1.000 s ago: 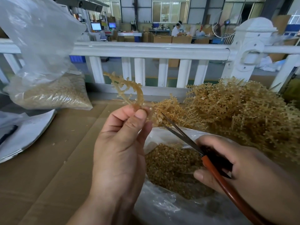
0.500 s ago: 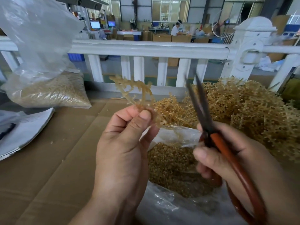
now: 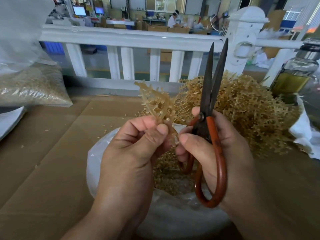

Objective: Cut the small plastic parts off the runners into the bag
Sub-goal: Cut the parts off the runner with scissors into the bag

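Pinching the runner [image 3: 154, 101] low on its stem with left hand [image 3: 131, 153], thumb over forefinger; holding it upright, just above the near rim of the bag [image 3: 97, 163]. Gripping the scissors [image 3: 210, 125] in right hand [image 3: 225, 144], fingers curled round the orange loops, blades pointing straight up, slightly parted, clear of the runner. Touching or nearly touching the runner's lower end with right thumb tip; cannot tell which. Judged step: adjusting hold ahead of a snip. To do well: keep the pinch below whatever parts remain on the branches, tip blades down to the stem, cut close at each part, work squarely over the bag mouth to land pieces on the cut parts [image 3: 166, 172] inside, not on the cardboard [image 3: 52, 161], already speckled with strays. Beyond the scissors: pile of uncut runners [image 3: 251, 110].
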